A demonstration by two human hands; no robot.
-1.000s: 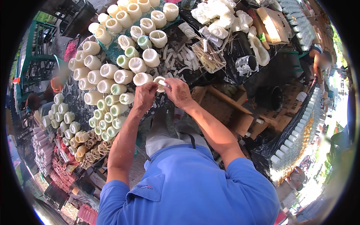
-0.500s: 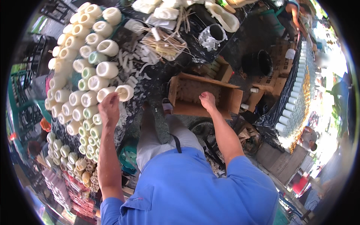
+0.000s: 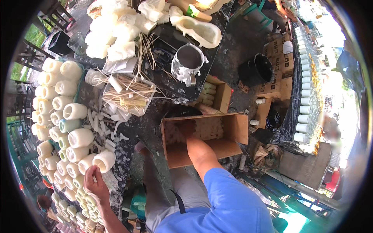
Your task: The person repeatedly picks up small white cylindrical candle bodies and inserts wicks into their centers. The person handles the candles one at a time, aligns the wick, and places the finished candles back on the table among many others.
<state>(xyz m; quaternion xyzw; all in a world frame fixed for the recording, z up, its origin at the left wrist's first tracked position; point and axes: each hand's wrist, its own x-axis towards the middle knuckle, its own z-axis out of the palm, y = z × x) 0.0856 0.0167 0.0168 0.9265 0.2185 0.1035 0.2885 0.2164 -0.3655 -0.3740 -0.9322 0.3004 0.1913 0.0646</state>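
My left hand (image 3: 96,184) is at the table's right edge with its fingertips pinched together against the rim of a cream-white hollow wax cup (image 3: 104,161). Whatever is between those fingertips is too small to make out. Many similar wax cups (image 3: 81,138) stand in rows beyond and to the left of it. My right arm reaches down into an open cardboard box (image 3: 237,149), where my right hand (image 3: 186,127) is in shadow near the far left wall. Its fingers cannot be told apart. Small pale pieces (image 3: 211,128) line the box's inside.
A tray of thin sticks (image 3: 130,95) and scattered white wax scraps (image 3: 103,124) lie on the table. Beyond are a wax-coated metal pitcher (image 3: 189,62) and wax lumps (image 3: 116,29). A black bucket (image 3: 256,70) stands on the floor. At right, white candles (image 3: 303,118) line a table.
My right hand has gone from over the box's right part down into its left part. My left hand stays pinched at the same cup's rim. The whole view has shifted.
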